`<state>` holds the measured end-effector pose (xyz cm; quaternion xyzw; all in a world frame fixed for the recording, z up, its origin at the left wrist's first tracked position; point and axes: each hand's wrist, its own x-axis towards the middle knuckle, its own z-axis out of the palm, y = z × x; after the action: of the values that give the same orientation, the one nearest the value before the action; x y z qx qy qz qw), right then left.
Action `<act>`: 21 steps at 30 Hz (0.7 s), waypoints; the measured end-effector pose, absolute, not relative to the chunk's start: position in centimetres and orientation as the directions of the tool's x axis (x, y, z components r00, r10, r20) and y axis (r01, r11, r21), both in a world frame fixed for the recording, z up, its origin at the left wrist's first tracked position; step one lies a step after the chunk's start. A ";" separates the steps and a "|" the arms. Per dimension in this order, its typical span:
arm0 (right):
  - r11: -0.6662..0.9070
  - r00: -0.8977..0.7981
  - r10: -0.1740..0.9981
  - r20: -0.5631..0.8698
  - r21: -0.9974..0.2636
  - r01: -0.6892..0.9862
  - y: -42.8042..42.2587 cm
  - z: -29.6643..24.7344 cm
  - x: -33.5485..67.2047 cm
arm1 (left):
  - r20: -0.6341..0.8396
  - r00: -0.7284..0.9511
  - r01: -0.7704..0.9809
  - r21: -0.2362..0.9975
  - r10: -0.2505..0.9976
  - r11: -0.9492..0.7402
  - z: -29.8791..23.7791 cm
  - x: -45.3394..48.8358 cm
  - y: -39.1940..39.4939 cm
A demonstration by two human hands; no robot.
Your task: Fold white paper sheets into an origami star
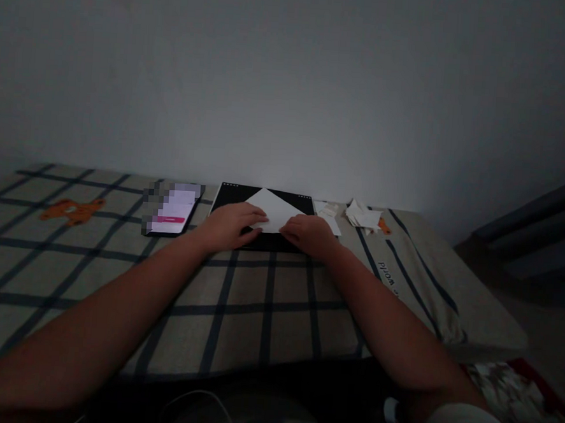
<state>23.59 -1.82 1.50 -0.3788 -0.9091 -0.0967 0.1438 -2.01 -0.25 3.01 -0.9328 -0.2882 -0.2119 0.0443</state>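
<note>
A white sheet of paper [274,206] lies on a flat black board or pad [230,193], its far corner pointing at the wall. My left hand [236,224] rests over the paper's left side, fingers stretched out and the thumb apart from them. On the near right edge of the paper, my right hand [312,234] has its fingers bent and pressed together at the edge. The paper's left and right corners are hidden beneath my hands. Dim light makes the exact fingertip contact hard to see.
A phone [177,211] with a lit, partly blurred screen lies to the left. Crumpled white paper pieces [362,216] lie on the right. A checked cloth [268,281] covers the table, which meets a grey wall [290,84]. A red-edged container [515,385] stands low at right.
</note>
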 end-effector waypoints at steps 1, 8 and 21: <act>0.696 -0.665 0.670 0.328 0.031 0.717 -1.9 1.4 23.5 | 0.388 0.761 0.551 0.038 0.521 -0.833 2.7 -1.6 -0.5; 0.710 -0.615 0.692 0.378 -0.206 0.673 -1.6 0.8 24.0 | 0.301 0.751 0.579 0.128 0.588 -0.805 1.3 -0.9 -0.1; 0.721 -0.603 0.689 0.402 -0.297 0.626 -1.2 1.0 25.4 | 0.316 0.625 0.723 0.110 0.714 -0.682 1.2 -1.4 0.4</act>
<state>25.42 -1.22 1.00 -0.3679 -0.8932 0.0628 0.2509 -1.40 0.43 1.20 -0.9012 -0.3987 -0.1693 0.0141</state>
